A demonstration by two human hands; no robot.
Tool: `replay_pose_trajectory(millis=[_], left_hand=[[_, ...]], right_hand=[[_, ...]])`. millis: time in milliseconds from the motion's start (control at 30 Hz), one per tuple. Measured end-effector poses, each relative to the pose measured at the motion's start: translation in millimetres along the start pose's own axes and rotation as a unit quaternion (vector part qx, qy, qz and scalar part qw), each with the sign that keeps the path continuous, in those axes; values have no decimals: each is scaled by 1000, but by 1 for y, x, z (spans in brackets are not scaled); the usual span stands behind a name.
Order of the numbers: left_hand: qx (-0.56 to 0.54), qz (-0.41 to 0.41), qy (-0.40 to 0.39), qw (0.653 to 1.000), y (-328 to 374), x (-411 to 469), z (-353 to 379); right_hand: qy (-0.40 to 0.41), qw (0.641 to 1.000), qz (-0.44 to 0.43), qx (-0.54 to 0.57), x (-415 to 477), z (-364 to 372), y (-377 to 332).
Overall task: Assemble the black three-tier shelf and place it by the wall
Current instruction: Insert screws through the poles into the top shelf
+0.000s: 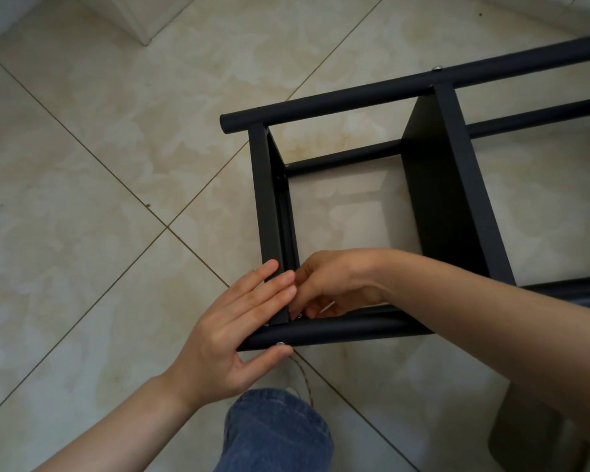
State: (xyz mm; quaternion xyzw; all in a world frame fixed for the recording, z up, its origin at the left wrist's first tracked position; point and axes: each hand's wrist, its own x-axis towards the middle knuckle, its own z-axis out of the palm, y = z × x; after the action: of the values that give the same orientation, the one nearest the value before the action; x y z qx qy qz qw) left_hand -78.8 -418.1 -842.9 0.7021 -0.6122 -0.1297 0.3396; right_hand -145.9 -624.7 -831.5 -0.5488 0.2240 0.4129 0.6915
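Tiled floor (82, 199) is bearing the black shelf (436, 199); left hand (232, 338) is pressing straight-fingered on its end panel (269, 206), right hand (334, 281) curling inside, grip unclear.

We see two arms, bare from the wrists back to the picture's edge. The left hand (239, 328) shows short, rounded nails. The right hand (334, 284) shows us mainly its back and a bare wrist. Below them we see one leg in blue denim jeans (276, 434), faded and creased. Just beyond it peeks a pale shoe (295, 391), with a thin brownish cord (302, 376) beside it.
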Motion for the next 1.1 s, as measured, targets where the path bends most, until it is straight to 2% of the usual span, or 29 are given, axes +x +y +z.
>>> replay_pose_trajectory(millis=[167, 567, 933, 1100], left_hand=[[0, 0, 4, 1000, -1, -1, 1], [-6, -7, 5, 1000, -2, -3, 2], [-15, -4, 10, 1000, -3, -4, 3], [-12, 0, 12, 1000, -3, -4, 3]], right_hand=[[12, 999, 32, -14, -1, 5, -1], [37, 997, 50, -37, 2, 7, 3], [3, 998, 59, -32, 3, -1, -2], [-28, 997, 57, 31, 6, -4, -6]])
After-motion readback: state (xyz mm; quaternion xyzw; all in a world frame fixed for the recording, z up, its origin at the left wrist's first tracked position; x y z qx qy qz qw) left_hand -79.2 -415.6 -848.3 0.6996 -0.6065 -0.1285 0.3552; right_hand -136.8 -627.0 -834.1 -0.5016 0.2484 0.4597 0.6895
